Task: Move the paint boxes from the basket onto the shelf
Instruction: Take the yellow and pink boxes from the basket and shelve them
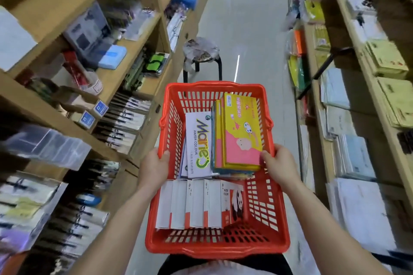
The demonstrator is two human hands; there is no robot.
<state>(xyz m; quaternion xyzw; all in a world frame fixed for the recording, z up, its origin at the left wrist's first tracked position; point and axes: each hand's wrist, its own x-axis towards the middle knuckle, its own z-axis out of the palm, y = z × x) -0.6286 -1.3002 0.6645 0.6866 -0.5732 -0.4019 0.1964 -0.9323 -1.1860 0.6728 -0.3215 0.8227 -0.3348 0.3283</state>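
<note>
I carry a red plastic basket (169, 131) in front of me down a shop aisle. My left hand (154, 168) grips its left rim and my right hand (280, 167) grips its right rim. Inside lies a stack of yellow and pink paint boxes (242, 131) at the right, white Marie's water colour boxes (199, 147) at the left, and a row of several white and orange panda water colour boxes (201, 203) standing on edge at the near end.
Wooden shelves (134, 44) packed with brushes and art supplies line the left. Shelves (368, 78) with paper pads line the right. A round stool (201, 51) stands in the aisle just beyond the basket. Pale floor runs on behind it.
</note>
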